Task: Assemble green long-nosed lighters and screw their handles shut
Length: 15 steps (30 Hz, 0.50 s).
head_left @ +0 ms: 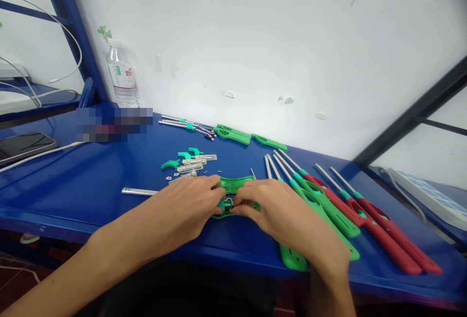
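Observation:
At the table's front, my left hand (197, 193) is closed on the left part of an open green lighter casing half (220, 215). A teal trigger (222, 204) and thin wires (229, 202) show inside this half. My right hand (268, 202) is closed in a pinch at the wires and a small dark part on the right side; the fingertips partly hide what they grip. Another green casing piece (236, 184) lies just behind the fingers. A metal lighter tube (139, 191) emerges from behind my left forearm.
Assembled green lighters (337, 217) and red lighters (390, 239) lie to the right. Behind my hands are teal triggers (170, 164), clear fuel tanks (191, 167), metal tubes with wires (175, 123) and green casings (233, 134). A water bottle (122, 79) and phone (27, 145) are left.

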Available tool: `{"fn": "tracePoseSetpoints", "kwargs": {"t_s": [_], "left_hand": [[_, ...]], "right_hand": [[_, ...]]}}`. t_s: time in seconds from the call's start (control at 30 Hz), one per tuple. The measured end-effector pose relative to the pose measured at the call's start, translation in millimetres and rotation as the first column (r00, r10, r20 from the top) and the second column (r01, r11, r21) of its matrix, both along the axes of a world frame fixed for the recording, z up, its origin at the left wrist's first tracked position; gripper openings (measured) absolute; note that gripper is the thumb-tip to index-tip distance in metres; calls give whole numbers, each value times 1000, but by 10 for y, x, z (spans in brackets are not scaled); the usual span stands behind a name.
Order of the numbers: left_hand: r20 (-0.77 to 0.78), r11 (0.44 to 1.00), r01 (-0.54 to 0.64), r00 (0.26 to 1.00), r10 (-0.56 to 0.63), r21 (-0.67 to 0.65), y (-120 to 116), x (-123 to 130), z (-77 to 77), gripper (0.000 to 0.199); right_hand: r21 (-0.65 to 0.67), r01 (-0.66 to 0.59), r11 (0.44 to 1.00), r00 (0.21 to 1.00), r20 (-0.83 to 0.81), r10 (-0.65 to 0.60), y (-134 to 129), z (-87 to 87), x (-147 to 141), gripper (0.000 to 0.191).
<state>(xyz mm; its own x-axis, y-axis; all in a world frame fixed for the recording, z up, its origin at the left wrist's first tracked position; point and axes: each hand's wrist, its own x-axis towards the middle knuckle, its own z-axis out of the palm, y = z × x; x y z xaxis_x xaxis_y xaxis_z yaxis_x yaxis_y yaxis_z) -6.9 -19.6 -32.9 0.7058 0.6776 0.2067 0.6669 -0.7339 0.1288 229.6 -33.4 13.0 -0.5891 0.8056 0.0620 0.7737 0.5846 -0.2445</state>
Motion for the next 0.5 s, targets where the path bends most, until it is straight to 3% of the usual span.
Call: {"fn": "tracePoseSetpoints", "kwargs": {"t_s": [0.3,0.5], "left_hand": [[-8,1000,-4,1000,4,-19,32,-13,-38,18],[2,998,-34,999,34,-51,26,-5,-27,14]], "right_hand": [[-38,-16,999,1000,-23,16,4,10,37,23],[-24,5,1000,998,-58,-7,23,6,105,18]]}}
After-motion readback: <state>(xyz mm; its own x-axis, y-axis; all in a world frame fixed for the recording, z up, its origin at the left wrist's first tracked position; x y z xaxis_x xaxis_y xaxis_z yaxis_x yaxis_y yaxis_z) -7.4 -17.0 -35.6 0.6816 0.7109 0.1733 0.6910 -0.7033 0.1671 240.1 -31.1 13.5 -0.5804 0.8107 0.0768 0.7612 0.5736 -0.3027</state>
